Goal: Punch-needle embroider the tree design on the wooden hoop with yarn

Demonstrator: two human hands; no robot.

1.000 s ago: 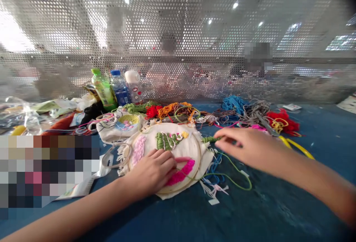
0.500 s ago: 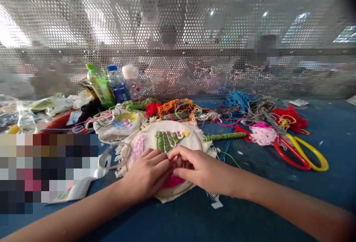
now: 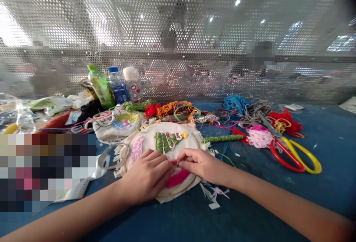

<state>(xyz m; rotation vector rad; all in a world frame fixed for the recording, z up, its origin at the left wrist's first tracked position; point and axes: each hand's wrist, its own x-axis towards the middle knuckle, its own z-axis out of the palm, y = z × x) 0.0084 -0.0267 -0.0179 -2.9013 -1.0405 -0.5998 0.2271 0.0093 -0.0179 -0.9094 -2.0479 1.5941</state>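
Note:
A round piece of white embroidery cloth [image 3: 178, 128] lies in a hoop on the table, with a frayed edge. It bears a green tree shape [image 3: 164, 141], a pale pink patch [image 3: 137, 148] and a magenta patch [image 3: 177, 179]. My left hand [image 3: 151, 171] rests over its lower part, fingers curled. Facing it, my right hand [image 3: 201, 164] pinches with thumb and forefinger. Between the fingertips of both hands shows a short reddish strand [image 3: 174, 162]. My fingers hide its ends.
Red-and-yellow-handled scissors [image 3: 308, 154] lie at right beside pink yarn [image 3: 260, 137]. A green-wrapped stick [image 3: 222, 138] reaches right from the cloth. Bottles [image 3: 119, 86] stand behind yarn bundles [image 3: 174, 109]. A loose hoop [image 3: 102, 158] is at left. A perforated metal screen [image 3: 194, 75] closes the back.
My right hand has shifted slightly right, away from my left fingers, so the reddish strand now shows between them. More of the magenta patch is uncovered. The left hand has barely moved.

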